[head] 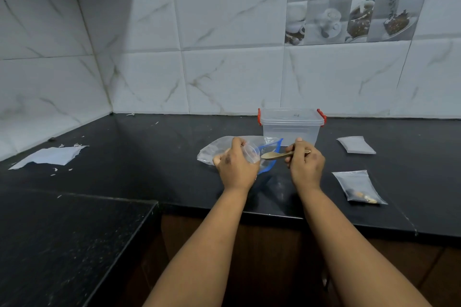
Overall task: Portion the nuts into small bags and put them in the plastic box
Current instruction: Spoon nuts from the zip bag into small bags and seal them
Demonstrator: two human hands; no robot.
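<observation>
At the far left of the black worktop (pixel 124 157), a torn piece of white paper (pixel 50 156) is seen lying flat, with small white scraps scattered around it.

Near the middle, a large clear bag with a blue zip edge (pixel 219 147) lies on the worktop, its long axis running left to right and its blue mouth turned to the right. The left hand (pixel 235 164) is held above it, back of the hand up, forearm reaching in from below; its grip is curled round a small clear bag (pixel 250 153), whose round mouth is held open and turned to the right.

A wooden spoon (pixel 282 155) is held level, long axis left to right, bowl pointing left at the mouth of the small bag. It is pinched by the handle in the grip of the right hand (pixel 305 164), thumb raised on top, fingers curled beneath. Whether anything lies in the bowl cannot be told.

Just behind the hands, one clear plastic box (pixel 290 129) with red clips stands upright against the tiled wall, its lid on.

To the right, two small bags are counted: an empty-looking one (pixel 356 144) lying flat farther back, and a filled small bag (pixel 359 187) nearer the edge, long axis running front to back, with a few nuts (pixel 361 195) gathered at its near end.
</observation>
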